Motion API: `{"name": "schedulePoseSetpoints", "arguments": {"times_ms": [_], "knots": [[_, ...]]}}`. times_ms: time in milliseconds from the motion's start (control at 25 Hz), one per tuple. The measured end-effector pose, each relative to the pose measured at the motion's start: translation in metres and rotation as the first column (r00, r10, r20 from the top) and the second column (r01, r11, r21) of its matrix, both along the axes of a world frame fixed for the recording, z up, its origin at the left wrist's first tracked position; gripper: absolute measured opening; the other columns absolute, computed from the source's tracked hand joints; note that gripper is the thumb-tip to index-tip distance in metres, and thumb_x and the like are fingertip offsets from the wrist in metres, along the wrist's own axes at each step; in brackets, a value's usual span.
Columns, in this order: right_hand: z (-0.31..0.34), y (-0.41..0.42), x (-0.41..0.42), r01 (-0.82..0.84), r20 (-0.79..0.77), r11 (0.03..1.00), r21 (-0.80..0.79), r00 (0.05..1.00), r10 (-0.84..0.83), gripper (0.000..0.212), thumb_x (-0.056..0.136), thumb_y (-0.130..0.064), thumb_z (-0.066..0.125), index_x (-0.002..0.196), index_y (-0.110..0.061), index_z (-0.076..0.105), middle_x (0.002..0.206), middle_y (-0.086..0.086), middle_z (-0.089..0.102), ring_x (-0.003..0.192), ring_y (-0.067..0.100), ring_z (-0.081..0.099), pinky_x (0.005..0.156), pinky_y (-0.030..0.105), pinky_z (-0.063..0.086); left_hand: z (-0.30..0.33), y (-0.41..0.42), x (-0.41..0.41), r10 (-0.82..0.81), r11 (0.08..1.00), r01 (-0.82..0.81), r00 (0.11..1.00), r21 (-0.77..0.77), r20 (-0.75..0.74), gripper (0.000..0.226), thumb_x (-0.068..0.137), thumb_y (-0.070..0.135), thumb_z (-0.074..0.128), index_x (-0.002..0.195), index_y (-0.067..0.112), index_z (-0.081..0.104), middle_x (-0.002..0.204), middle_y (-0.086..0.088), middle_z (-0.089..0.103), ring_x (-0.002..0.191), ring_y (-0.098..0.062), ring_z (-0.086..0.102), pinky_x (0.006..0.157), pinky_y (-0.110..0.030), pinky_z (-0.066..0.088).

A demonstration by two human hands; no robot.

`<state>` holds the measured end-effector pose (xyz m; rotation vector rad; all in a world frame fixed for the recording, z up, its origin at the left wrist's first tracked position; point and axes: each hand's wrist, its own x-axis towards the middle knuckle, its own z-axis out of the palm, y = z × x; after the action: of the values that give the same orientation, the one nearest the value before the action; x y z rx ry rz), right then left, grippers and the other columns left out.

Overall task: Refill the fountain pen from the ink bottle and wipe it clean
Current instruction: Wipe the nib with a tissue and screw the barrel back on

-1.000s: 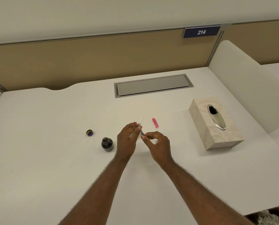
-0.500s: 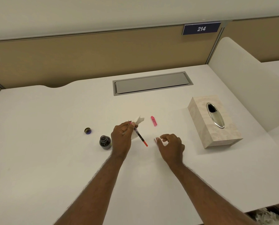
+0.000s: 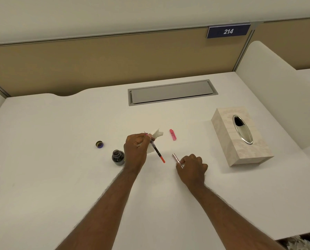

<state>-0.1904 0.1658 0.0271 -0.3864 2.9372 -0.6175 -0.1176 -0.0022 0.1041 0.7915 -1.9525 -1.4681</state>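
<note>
Pink cap [image 3: 173, 134], dark ink bottle [image 3: 118, 157], marbled beige tissue box [image 3: 240, 139].

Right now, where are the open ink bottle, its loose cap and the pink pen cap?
ink bottle [image 3: 118, 157], head view, on its dark glass body
bottle cap [image 3: 99, 144], head view, on its open inside
pink pen cap [image 3: 173, 134], head view, mid-length

sign [image 3: 228, 31]: blue plate on top edge of the tan partition [image 3: 114, 60], far right, behind the desk [image 3: 42, 159]
text: "214", white italic digits
other text: none legible on anything else
</note>
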Motion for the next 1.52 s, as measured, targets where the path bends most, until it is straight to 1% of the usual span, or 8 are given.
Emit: {"name": "schedulePoseSetpoints", "arguments": {"times_ms": [160,240,320,520,840,1080,1240,1520], "knots": [[0.006,-0.001,0.009,-0.019,0.05,0.944,-0.329,0.998,0.037,0.009,0.08,-0.03,0.067,0.073,-0.027,0.063,0.083,-0.008,0.061,0.084,0.016,0.053,0.074,0.033,0.034,0.006,-0.003,-0.001,-0.005,0.999,0.005,1.0,-0.038,0.01,0.037,0.095,0.015,0.06,0.069,0.038,0.072,0.078,0.043,0.064,0.099,0.012,0.053,0.087,-0.017,0.041],[0.018,-0.002,0.01,0.059,0.247,0.776,-0.628,0.961,0.127,0.008,0.08,-0.025,0.071,0.073,-0.022,0.066,0.081,-0.007,0.064,0.08,0.01,0.057,0.075,0.029,0.043,0.011,-0.008,-0.01,0.0,1.0,0.001,1.0,-0.018,0.016,0.036,0.095,0.015,0.059,0.069,0.036,0.073,0.076,0.043,0.064,0.097,0.008,0.056,0.085,-0.018,0.042],[0.039,-0.001,0.009,0.098,0.347,0.656,-0.749,0.901,0.261,0.006,0.081,-0.022,0.071,0.077,-0.018,0.069,0.081,-0.005,0.066,0.077,0.007,0.058,0.072,0.019,0.045,0.017,-0.015,-0.018,0.034,0.998,-0.036,0.999,-0.043,-0.037,0.035,0.096,0.016,0.059,0.069,0.033,0.074,0.074,0.039,0.065,0.098,-0.005,0.06,0.084,-0.023,0.043],[0.046,0.002,0.015,0.009,0.311,0.669,-0.743,0.89,0.333,0.005,0.081,-0.023,0.072,0.08,-0.019,0.07,0.086,-0.005,0.068,0.083,0.005,0.061,0.07,0.009,0.042,0.014,-0.021,-0.023,0.025,1.0,-0.025,0.999,0.0,-0.038,0.039,0.097,0.016,0.057,0.064,0.031,0.071,0.069,0.033,0.068,0.074,0.013,0.059,0.067,-0.007,0.04],[0.047,0.0,0.013,-0.075,0.244,0.691,-0.719,0.904,0.352,0.005,0.08,-0.023,0.073,0.078,-0.02,0.07,0.088,-0.002,0.068,0.086,0.005,0.06,0.069,0.007,0.039,0.014,-0.022,-0.02,0.052,0.998,-0.051,0.998,0.037,-0.038,0.038,0.097,0.019,0.057,0.064,0.031,0.072,0.071,0.023,0.071,0.071,0.009,0.059,0.067,-0.013,0.042],[0.049,-0.003,0.011,-0.117,0.217,0.69,-0.714,0.9,0.378,0.006,0.08,-0.026,0.073,0.077,-0.023,0.069,0.087,-0.004,0.067,0.089,0.007,0.06,0.07,0.012,0.038,0.013,-0.028,-0.016,0.063,0.998,-0.062,0.997,0.034,-0.045,0.035,0.097,0.021,0.057,0.068,0.03,0.074,0.08,0.009,0.074,0.076,0.001,0.061,0.073,-0.023,0.044],[0.05,-0.007,0.011,-0.144,0.188,0.692,-0.708,0.905,0.381,0.006,0.08,-0.026,0.073,0.077,-0.023,0.069,0.085,-0.005,0.067,0.089,0.009,0.06,0.079,0.021,0.044,0.004,-0.029,-0.014,0.044,0.999,-0.044,0.999,0.008,-0.031,0.03,0.097,0.026,0.056,0.077,0.025,0.078,0.094,0.006,0.076,0.097,-0.017,0.064,0.08,-0.029,0.045],[0.061,-0.017,0.011,-0.097,0.223,0.699,-0.709,0.909,0.352,0.008,0.083,-0.024,0.069,0.079,-0.017,0.067,0.084,-0.007,0.07,0.079,-0.002,0.06,0.066,0.003,0.037,-0.002,-0.012,-0.008,0.026,0.999,-0.026,1.0,-0.03,-0.006,0.03,0.098,0.032,0.056,0.077,0.04,0.076,0.091,0.024,0.073,0.1,-0.013,0.061,0.082,-0.027,0.044]]}}
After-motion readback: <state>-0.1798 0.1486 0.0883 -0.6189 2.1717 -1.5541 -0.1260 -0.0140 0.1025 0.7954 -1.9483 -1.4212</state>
